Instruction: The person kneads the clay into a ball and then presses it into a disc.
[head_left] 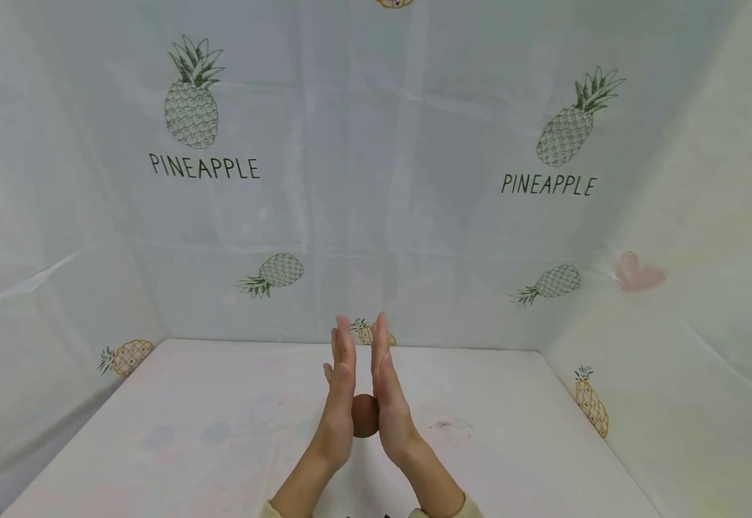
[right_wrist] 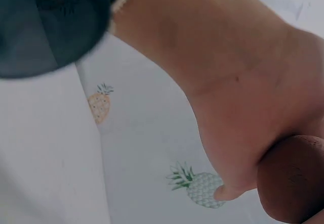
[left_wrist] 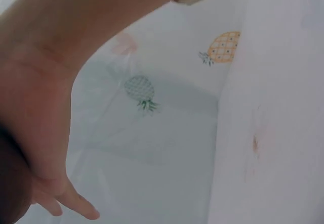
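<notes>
Left wall: plastic sheeting (head_left: 58, 237) printed with pineapples; an orange pineapple print (head_left: 126, 356) low near the corner.

Back wall: grey-green pineapple print with the word PINEAPPLE (head_left: 204, 167) at upper left, a second such print at upper right; smaller sideways pineapples lower down.

Surface (head_left: 207, 439): white, faintly stained, with a small dark smudge (head_left: 442, 424) just right of the hands.

Left hand (head_left: 340, 403): raised on edge, fingers straight and pointing up, palm facing inward and pressing on the ball.

Brown ball (head_left: 365, 415): round, dull reddish-brown, pressed between the two palms near their heels, above the middle of the surface; mostly hidden by the hands in the head view, its lower part plain in the right wrist view (right_wrist: 293, 178).

Right hand (head_left: 388, 399): mirrors the left, fingers straight, palm flat against the ball; fingertips of the two hands stand slightly apart.

Right wall: pale sheeting with a blurred pink heart mark (head_left: 637, 273) and an orange pineapple print (head_left: 591, 403) near the bottom.
</notes>
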Demonstrator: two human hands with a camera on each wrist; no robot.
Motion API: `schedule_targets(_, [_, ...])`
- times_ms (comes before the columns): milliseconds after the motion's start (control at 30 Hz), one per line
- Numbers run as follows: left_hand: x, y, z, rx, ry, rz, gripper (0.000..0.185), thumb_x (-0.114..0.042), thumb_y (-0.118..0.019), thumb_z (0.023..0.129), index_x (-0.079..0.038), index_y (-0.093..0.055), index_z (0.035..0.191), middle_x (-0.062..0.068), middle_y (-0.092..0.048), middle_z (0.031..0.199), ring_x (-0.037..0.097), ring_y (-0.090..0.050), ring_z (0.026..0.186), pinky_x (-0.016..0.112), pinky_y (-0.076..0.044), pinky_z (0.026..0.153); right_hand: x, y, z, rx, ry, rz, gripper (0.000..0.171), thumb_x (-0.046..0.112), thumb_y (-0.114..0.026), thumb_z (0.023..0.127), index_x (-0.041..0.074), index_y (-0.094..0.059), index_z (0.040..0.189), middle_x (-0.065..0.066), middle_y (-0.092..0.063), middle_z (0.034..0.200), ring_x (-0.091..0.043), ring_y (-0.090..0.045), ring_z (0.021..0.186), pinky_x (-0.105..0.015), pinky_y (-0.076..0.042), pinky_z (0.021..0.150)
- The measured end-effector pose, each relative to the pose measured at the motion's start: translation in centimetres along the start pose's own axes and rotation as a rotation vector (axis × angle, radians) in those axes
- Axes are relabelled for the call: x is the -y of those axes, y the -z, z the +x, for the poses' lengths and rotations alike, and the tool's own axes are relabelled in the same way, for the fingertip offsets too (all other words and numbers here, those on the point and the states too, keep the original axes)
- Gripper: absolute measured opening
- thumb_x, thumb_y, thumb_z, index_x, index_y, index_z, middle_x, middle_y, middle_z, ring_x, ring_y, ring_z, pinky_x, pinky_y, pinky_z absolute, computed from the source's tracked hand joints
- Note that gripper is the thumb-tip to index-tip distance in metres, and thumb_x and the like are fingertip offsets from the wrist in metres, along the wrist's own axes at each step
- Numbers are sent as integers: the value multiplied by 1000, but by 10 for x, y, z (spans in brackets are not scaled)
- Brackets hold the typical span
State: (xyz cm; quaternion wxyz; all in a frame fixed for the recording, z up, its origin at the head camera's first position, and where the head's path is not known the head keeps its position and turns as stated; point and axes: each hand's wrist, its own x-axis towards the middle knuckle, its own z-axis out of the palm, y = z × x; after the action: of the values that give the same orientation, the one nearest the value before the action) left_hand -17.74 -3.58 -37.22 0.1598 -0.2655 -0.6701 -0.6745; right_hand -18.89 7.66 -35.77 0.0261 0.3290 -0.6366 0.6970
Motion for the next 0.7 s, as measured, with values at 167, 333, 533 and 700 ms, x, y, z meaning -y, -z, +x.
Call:
schedule_targets(167, [4, 5, 3, -16, -11, 4, 58, -41, -5, 113, -38, 11, 169, -19, 17, 175, 9, 24, 160, 64, 31, 117, 3, -5, -4, 13, 1, -10, 57, 45, 0, 113, 41, 12, 169, 19, 18, 175, -9, 22, 160, -69, 20, 121])
schedule_targets(333, [8, 3, 4, -7, 0, 6, 58, -41, -5, 113, -38, 12, 168, -19, 18, 175, 11, 25, 160, 65, 31, 117, 11, -3, -7, 6, 20, -19, 56, 45, 0, 113, 44, 9, 168, 19, 15, 175, -11, 17, 162, -70, 20, 121])
schedule_targets(533, [12, -3, 2, -1, 4, 8, 59, -42, -6, 113, -35, 13, 169, -17, 17, 175, 11, 24, 160, 67, 30, 117, 15, 2, -6, -14, 31, -11, 56, 47, 0, 113, 44, 8, 168, 19, 13, 175, -12, 14, 163, -67, 18, 123])
schedule_targets(700, [14, -7, 0, 6, 15, -3, 59, -42, -6, 113, -36, 11, 169, -17, 15, 175, 11, 23, 160, 67, 30, 117, 13, 8, -2, -32, 38, -2, 56, 46, -1, 113, 42, 8, 169, 20, 12, 175, -11, 13, 163, -64, 17, 125])
